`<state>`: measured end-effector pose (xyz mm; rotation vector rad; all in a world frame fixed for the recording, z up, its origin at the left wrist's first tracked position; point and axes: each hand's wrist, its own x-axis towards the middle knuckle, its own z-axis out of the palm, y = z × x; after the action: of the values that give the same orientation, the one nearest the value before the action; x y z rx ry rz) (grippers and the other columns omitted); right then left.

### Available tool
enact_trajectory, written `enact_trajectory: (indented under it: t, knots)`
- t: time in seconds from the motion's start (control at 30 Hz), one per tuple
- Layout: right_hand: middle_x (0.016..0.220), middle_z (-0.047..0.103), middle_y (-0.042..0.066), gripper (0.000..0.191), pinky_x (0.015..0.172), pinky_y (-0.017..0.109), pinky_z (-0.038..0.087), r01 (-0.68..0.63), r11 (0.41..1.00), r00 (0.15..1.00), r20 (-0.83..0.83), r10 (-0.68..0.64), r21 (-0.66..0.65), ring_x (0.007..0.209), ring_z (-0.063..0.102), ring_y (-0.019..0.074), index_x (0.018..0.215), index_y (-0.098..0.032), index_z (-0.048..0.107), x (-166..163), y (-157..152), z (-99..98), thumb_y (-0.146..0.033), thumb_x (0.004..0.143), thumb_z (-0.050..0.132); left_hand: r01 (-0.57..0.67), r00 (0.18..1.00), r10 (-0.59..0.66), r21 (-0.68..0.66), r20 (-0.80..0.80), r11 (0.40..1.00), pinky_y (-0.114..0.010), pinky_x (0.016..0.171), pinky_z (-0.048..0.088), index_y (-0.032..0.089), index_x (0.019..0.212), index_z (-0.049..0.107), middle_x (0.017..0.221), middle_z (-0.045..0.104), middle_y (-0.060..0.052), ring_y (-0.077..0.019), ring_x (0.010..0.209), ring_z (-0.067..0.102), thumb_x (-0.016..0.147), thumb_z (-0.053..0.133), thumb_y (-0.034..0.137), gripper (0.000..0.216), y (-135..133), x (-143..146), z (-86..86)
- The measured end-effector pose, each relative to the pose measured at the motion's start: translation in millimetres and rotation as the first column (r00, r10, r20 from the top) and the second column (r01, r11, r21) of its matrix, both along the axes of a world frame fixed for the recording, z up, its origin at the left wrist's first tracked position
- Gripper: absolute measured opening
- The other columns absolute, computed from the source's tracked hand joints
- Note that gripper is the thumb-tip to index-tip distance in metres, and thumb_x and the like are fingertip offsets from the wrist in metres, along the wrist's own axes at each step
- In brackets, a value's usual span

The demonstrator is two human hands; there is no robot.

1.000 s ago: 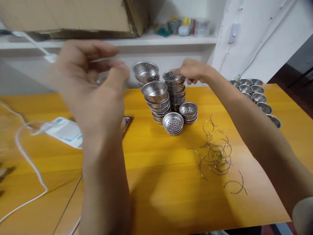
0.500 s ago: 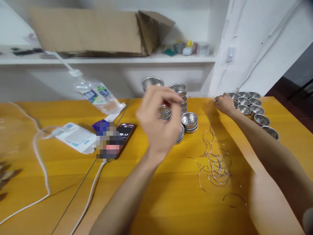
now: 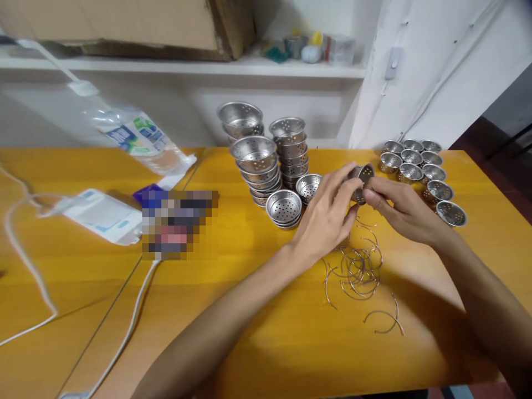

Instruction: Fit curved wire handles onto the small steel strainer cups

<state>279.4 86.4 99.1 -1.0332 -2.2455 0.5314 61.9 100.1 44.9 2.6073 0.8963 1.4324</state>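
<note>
Between my two hands a small perforated metal cup [image 3: 366, 174] is held tilted above the table, its holed side facing right. My left hand [image 3: 324, 213] grips it from the left, fingers wrapped about its edge. My right hand [image 3: 403, 210] pinches its right side with thumb and fingers. Just below them lies a loose pile of curved metal wires [image 3: 361, 271], with a couple of separate wires [image 3: 384, 315] nearer me. To the left rise tall stacks of perforated metal bowls [image 3: 253, 152], beside a short stack [image 3: 284, 208].
At the right stand rows of similar perforated cups [image 3: 410, 173]. On the left are a plastic bottle [image 3: 143, 141], a white device [image 3: 102, 216] with cables and a pixelated patch. Behind, a shelf [image 3: 187, 66] carries a cardboard box [image 3: 124, 25].
My right hand has come left from the cup rows, bringing a cup. My left hand has moved right and down to meet it and now grips the cup too. The view has shifted.
</note>
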Motion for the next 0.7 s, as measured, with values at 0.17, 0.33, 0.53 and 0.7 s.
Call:
enact_trajectory:
  t: [0.17,0.33,0.53,0.7]
  knots:
    - [0.072,0.052,0.001,0.046,0.068,0.036,0.036,0.043,0.993,0.999,-0.022,-0.041,0.113,0.068,0.047,0.0161,0.076,-0.023,0.051,-12.4,3.3,-11.9,-0.045,0.116,0.05,0.063,0.997,-0.061,0.022,-0.057,0.998,-0.059,0.112,0.064,0.025,0.14,0.044,0.163,0.058,-0.021,-0.0347,0.143,0.066,0.104,0.063,0.006,0.045,5.2,-6.8,3.5]
    - [0.062,0.034,-0.001,0.062,0.06,0.037,0.034,0.075,0.99,0.917,-0.382,-0.117,-0.123,0.061,0.033,0.0176,0.066,-0.026,0.037,-8.2,2.2,1.0,-0.069,0.108,0.053,0.1,0.995,-0.1,-0.016,-0.03,0.995,-0.054,0.108,0.065,0.026,0.15,0.045,0.14,0.067,-0.015,-0.0323,0.128,0.071,0.096,0.072,0.011,0.062,4.6,-10.4,11.7]
    - [0.059,0.029,-0.001,0.068,0.055,0.036,0.032,-0.054,0.959,0.876,-0.475,-0.089,-0.279,0.058,0.034,0.0171,0.063,-0.026,0.037,35.4,2.7,17.4,-0.072,0.111,0.049,-0.346,0.9,0.311,0.066,0.305,0.936,-0.059,0.113,0.054,0.027,0.118,0.07,0.12,0.072,-0.008,-0.0348,0.121,0.067,0.084,0.096,0.039,0.045,32.2,-69.1,54.5]
    - [0.076,0.072,0.002,0.047,0.069,0.034,0.046,-0.257,0.888,0.924,0.174,0.342,-0.381,0.068,0.061,0.0157,0.08,-0.023,0.076,13.1,2.0,-20.8,-0.057,0.111,0.066,-0.526,0.784,0.5,-0.032,0.368,0.85,-0.062,0.116,0.048,0.024,0.091,0.07,0.116,0.065,-0.007,-0.0364,0.127,0.061,0.071,0.104,0.047,0.046,70.4,-130.8,57.5]
